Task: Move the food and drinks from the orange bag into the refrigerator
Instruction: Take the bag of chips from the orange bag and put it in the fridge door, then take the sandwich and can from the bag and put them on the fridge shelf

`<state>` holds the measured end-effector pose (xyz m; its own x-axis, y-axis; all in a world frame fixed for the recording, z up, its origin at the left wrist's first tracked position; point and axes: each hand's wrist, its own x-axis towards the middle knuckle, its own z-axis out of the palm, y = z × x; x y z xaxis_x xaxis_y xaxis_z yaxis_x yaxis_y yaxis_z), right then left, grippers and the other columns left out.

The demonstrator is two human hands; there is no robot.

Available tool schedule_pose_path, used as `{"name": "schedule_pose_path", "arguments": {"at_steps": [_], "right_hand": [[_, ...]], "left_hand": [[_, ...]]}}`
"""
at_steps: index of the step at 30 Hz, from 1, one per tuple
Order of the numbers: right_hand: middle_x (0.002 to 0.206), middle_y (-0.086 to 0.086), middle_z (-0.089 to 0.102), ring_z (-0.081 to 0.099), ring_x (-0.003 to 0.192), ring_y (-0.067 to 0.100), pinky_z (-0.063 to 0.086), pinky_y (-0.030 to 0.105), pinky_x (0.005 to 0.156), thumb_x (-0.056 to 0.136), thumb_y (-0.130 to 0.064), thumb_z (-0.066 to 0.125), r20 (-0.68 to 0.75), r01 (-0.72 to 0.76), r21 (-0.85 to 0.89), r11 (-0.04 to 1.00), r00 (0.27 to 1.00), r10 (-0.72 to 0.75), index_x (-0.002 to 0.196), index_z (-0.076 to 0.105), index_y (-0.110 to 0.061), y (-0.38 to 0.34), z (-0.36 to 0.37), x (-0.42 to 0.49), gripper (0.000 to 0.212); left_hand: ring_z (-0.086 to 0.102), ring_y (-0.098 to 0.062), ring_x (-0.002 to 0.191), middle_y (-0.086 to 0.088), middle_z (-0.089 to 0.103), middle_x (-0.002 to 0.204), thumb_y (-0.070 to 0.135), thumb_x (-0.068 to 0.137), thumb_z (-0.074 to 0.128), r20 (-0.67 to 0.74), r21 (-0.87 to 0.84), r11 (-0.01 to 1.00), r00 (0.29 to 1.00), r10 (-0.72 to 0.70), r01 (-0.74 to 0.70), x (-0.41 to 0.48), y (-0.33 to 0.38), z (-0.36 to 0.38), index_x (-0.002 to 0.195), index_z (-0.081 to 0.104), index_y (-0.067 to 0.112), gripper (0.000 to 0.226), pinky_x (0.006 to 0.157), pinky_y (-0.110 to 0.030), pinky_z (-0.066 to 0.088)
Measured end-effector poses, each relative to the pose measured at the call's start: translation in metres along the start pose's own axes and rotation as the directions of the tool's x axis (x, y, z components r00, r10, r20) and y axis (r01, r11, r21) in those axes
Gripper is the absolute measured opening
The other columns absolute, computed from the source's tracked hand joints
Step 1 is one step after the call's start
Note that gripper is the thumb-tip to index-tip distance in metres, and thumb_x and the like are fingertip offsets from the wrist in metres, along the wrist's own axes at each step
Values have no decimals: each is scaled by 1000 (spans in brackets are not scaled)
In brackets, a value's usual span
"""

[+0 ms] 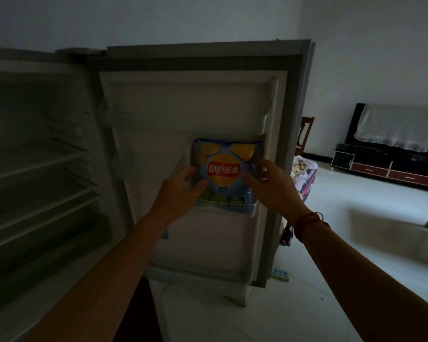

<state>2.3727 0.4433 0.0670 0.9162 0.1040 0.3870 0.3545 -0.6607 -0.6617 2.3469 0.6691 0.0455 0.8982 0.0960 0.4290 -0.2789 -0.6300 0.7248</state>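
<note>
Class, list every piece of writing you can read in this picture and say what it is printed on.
"Lay's乐事": logo on the chip bag.
"-50": green patch near the bag's bottom.
Other small print on the bag: too blurred to read.

Both arms outstretched; left hand (179, 191), right hand (273, 187) seemingly curled.

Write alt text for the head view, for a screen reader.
Two hands hold a blue Lay's chip bag upright in the door shelf of the open refrigerator, left hand on its left edge, right hand on its right. Inner shelves show dimly at left.
</note>
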Motion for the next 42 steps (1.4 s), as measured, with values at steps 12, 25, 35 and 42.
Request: {"name": "schedule_pose_path", "arguments": {"at_steps": [12,25,35,42], "right_hand": [[162,11,9,12,148,36,22,62,115,85,-75,41,37,150,-428,891,988,-149,153,8,-40,15,-4,-40,84],[163,13,5,10,149,38,20,58,115,78,-80,27,28,113,-497,861,993,-114,153,2,-41,44,-41,-64,89],[162,12,11,16,147,34,25,53,115,85,-77,36,-153,-137,-594,793,987,56,154,10,-36,67,-80,-142,85],[161,12,13,17,146,31,25,50,113,86,-73,39,-336,-387,-626,677,918,213,153,8,-40,83,-133,-224,81]], "left_hand": [[10,-28,149,-8,18,161,90,74,12,-15,506,845,978,210,-174,-46,-5,-2,152,26,13,110,118,-45,19],[34,-29,139,-13,34,152,64,88,41,-19,500,811,932,362,-304,-52,33,38,145,38,9,78,106,-41,39],[26,-32,144,-14,28,156,74,87,27,138,329,808,871,471,-489,-71,68,83,149,32,15,86,113,-51,31],[31,-34,142,-12,32,155,77,84,26,239,195,785,805,544,-588,-99,110,139,146,35,17,87,112,-46,28]]}}
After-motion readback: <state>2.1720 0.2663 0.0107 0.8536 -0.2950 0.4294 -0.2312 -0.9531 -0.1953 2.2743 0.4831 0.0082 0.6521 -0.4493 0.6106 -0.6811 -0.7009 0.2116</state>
